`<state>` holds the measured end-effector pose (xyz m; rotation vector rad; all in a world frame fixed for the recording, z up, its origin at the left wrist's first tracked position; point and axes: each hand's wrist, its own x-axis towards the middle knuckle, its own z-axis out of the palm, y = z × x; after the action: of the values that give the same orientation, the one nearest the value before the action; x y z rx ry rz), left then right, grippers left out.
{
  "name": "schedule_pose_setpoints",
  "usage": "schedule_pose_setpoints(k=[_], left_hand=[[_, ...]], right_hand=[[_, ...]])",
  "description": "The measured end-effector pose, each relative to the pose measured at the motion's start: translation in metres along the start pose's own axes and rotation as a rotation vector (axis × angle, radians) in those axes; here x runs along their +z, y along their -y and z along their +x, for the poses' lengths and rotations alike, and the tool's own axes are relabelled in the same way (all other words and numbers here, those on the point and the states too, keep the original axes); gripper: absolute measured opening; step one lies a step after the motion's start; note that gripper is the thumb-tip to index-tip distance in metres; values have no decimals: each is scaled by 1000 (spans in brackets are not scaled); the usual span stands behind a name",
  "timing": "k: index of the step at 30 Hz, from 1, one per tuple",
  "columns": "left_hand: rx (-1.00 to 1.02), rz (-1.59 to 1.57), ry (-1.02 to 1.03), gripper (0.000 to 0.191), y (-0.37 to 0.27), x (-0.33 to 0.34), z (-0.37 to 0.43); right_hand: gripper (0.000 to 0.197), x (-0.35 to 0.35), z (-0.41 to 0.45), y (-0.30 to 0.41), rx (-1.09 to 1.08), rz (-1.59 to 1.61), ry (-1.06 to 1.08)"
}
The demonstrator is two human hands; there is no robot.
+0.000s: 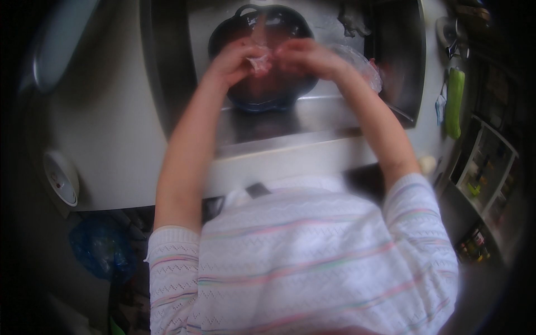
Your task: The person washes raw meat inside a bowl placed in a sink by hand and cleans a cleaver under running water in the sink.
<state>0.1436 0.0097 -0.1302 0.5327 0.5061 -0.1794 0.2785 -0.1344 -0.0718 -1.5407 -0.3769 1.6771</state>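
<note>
A dark basin with reddish water stands in a metal sink. Over it, my left hand is closed on a piece of raw meat with a pale, whitish skin or film on it. My right hand is just to the right, fingers bent near the same piece; blur hides whether its fingertips hold any of it. A longer pale pink piece lies at the basin's far side. Beside the basin, partly behind my right wrist, is a clear plastic bag with something pinkish in it.
The sink's front edge runs between my body and the basin. A white bowl stands on the counter at the left. A long green gourd or squash lies at the right. A blue plastic bag hangs below the counter at the left.
</note>
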Motion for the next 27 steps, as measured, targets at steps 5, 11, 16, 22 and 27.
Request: schedule_pose_setpoints(k=[5,11,16,22,27], left_hand=[[7,-19,-19,9,2,1,2],[-21,-114,-172,13,-2,-14,3],[-41,-314,-117,23,2,-5,8],[19,-374,-122,25,8,-15,11],[41,-379,-82,27,6,-17,12]], right_hand=[[20,9,7,-6,-116,-364,-63],[15,15,-9,9,-230,-562,14],[20,7,-1,-21,-254,-553,-29],[23,35,8,-21,-37,126,-86],[21,35,6,-22,-105,135,-104]])
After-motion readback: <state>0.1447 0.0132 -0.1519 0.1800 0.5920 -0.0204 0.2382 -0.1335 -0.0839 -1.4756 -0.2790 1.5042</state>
